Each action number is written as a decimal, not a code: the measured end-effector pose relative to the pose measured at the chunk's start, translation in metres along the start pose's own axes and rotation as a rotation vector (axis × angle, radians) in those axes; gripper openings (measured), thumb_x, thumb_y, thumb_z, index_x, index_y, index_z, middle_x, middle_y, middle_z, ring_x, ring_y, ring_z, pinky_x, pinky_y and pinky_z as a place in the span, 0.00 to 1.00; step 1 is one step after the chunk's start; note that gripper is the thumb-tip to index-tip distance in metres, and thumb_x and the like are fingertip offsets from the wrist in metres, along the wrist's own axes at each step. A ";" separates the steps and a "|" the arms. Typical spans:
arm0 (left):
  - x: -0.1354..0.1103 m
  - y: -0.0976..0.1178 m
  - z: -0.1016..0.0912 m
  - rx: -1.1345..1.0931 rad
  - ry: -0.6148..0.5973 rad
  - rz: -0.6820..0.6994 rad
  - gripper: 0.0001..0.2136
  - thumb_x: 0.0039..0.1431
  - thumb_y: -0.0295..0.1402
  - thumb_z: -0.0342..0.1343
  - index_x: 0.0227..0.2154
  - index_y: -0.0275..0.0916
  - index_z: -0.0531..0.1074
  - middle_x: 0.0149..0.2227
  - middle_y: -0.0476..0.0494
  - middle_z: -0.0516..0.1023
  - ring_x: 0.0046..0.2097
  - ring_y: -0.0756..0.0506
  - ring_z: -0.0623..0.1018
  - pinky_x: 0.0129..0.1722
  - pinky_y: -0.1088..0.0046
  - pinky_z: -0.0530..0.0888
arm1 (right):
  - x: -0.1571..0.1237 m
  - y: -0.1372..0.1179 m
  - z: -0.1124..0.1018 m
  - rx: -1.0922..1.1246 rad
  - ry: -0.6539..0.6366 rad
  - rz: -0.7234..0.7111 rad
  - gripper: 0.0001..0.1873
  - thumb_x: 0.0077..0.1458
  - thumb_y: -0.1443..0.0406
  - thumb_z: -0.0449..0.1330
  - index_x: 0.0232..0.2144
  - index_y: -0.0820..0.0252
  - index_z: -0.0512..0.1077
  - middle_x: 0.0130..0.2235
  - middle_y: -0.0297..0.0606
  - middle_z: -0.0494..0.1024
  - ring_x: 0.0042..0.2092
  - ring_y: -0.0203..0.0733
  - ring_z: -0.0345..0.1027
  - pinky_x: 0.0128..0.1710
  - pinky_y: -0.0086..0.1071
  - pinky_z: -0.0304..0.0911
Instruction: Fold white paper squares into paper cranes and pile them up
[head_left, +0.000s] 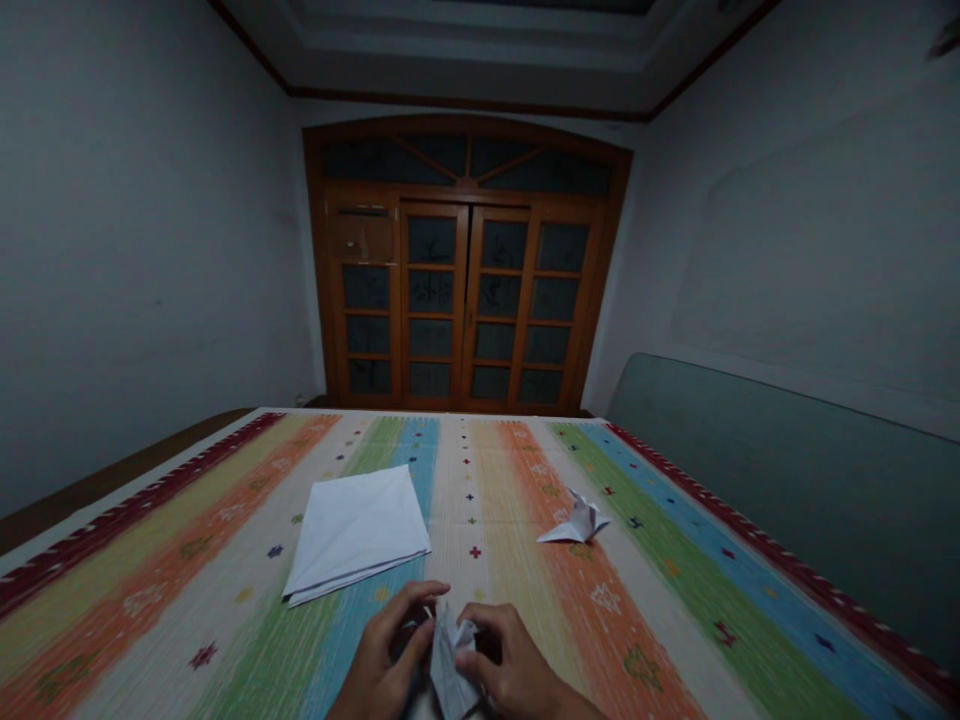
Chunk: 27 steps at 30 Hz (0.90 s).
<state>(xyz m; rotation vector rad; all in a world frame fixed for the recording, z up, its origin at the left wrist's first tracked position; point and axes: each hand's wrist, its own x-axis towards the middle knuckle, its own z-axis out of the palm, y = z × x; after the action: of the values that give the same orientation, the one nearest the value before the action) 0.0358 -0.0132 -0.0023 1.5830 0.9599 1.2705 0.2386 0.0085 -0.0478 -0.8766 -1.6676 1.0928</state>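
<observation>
At the bottom edge, my left hand [386, 655] and my right hand [514, 670] both pinch a small, partly folded white paper piece [450, 660] held between them just above the striped cloth. Fingers of both hands are curled round the paper. A stack of flat white paper sheets [356, 530] lies to the upper left of my hands. A finished folded white paper figure [577, 522] rests on the orange stripe to the upper right.
The striped, multicoloured cloth [675, 600] covers a wide flat surface with a dark red border. A wooden glazed door [469, 300] stands at the far wall. A grey-green panel [787, 480] runs along the right side.
</observation>
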 end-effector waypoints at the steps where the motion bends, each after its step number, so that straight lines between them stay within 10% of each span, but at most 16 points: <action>1: 0.001 0.000 0.000 -0.017 -0.006 0.007 0.14 0.65 0.46 0.60 0.46 0.43 0.79 0.42 0.43 0.81 0.45 0.39 0.80 0.45 0.71 0.76 | 0.000 0.001 -0.001 -0.009 -0.006 0.017 0.17 0.49 0.53 0.67 0.36 0.59 0.75 0.32 0.34 0.70 0.32 0.42 0.66 0.34 0.33 0.64; 27: 0.003 0.010 0.002 -0.025 0.024 -0.022 0.06 0.56 0.35 0.64 0.29 0.39 0.76 0.29 0.49 0.76 0.30 0.46 0.79 0.30 0.76 0.76 | 0.003 -0.012 -0.004 0.067 -0.067 0.144 0.23 0.46 0.47 0.68 0.32 0.59 0.72 0.29 0.32 0.68 0.32 0.42 0.66 0.33 0.33 0.62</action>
<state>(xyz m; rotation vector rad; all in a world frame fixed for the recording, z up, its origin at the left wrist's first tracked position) 0.0389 -0.0144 0.0076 1.5377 0.9702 1.2841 0.2405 0.0083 -0.0347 -0.9372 -1.6326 1.2808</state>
